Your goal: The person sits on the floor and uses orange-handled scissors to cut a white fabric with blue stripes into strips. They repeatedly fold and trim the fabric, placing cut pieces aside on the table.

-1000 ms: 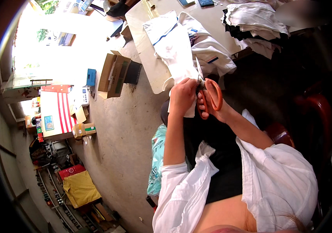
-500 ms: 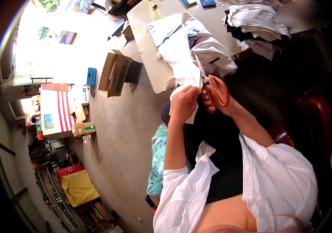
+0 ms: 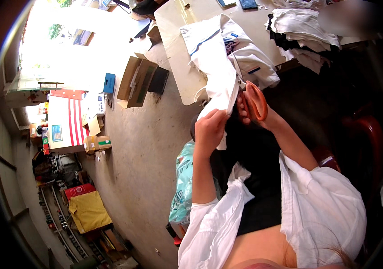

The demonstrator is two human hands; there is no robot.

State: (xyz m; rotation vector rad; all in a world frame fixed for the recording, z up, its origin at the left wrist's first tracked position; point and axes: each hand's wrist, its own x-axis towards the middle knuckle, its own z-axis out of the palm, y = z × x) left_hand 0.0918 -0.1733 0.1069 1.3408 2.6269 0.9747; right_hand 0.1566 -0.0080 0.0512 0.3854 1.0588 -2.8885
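My left hand pinches the near end of a white garment with blue trim, which stretches from the table down toward my lap. A pair of scissors with orange handles is in my right hand, its fingers closed round the grips. The blades point away from me along the right edge of the cloth. The rest of the garment lies bunched on the table, with small dark stripes and a patch of purple showing. A loose strip of white cloth hangs beside my left hand.
The pale table spans the top, with a stack of folded white and black cloth at its right. An opened cardboard box stands left of it. A teal patterned bag is beside my legs; a dark red chair is at right.
My right hand and the scissors have shifted right and slightly up, the handles now closer together. My left hand has moved slightly down the cloth. The whole view has shifted a little.
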